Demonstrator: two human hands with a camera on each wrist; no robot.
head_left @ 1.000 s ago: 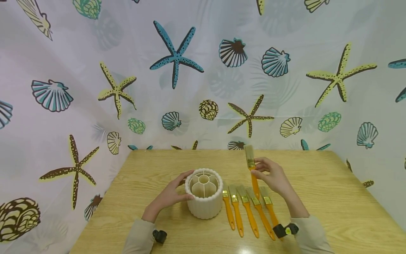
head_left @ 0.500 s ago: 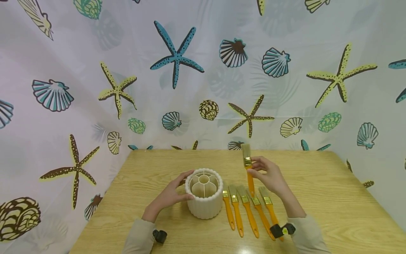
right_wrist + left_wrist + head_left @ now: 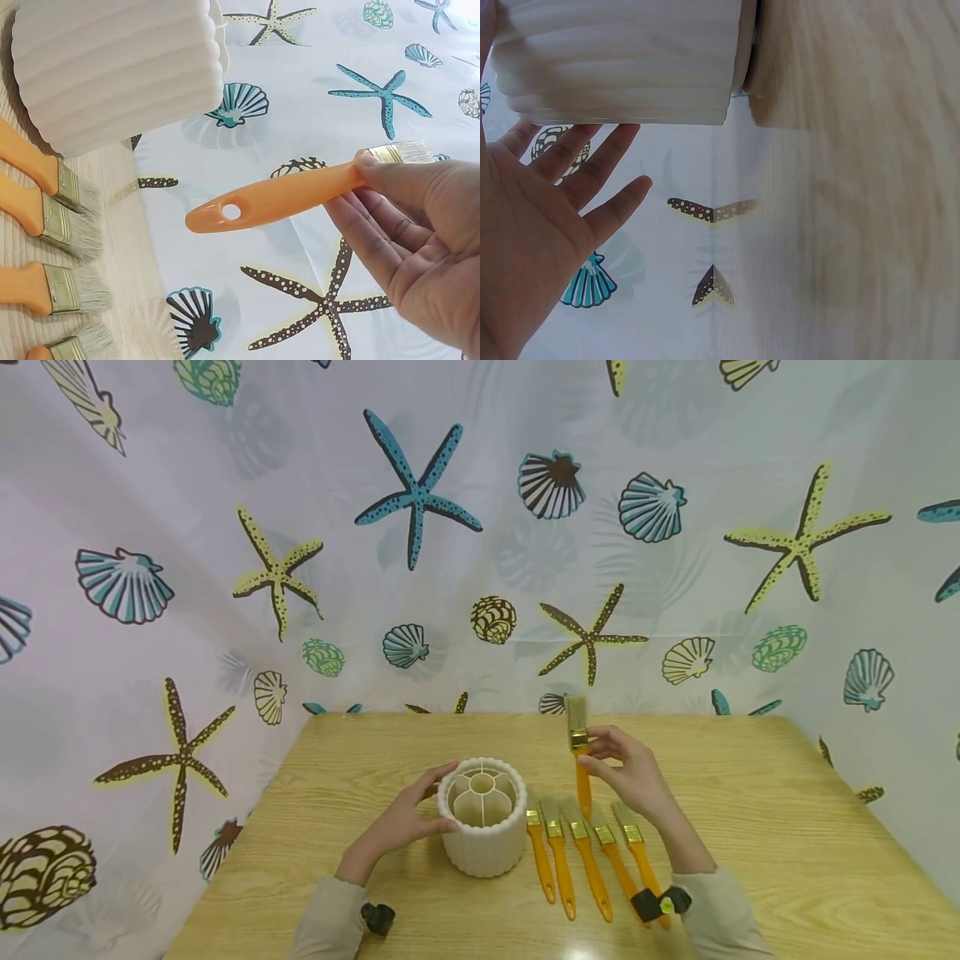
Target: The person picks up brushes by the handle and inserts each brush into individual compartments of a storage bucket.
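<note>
In the head view my left hand (image 3: pixel 403 817) rests against the left side of a cream ribbed round holder (image 3: pixel 486 852) with several compartments inside. Its thumb touches the front and its fingers lie along the back; the left wrist view shows them spread and fairly straight. My right hand (image 3: pixel 628 772) pinches a paintbrush (image 3: pixel 582 781) with an orange handle, near its gold ferrule. That brush is raised, bristles up, handle end down. In the right wrist view the brush handle (image 3: pixel 277 199) points toward the holder, apart from it.
Several similar paintbrushes (image 3: pixel 588 860) lie side by side on the wooden table (image 3: pixel 787 827), right of the holder, bristles toward the back. A white curtain (image 3: pixel 465 552) printed with starfish and shells hangs behind and at both sides.
My right hand has carried the paintbrush a little left and slightly up, toward the holder, and the brush has turned more upright. The left hand and holder stay put.
</note>
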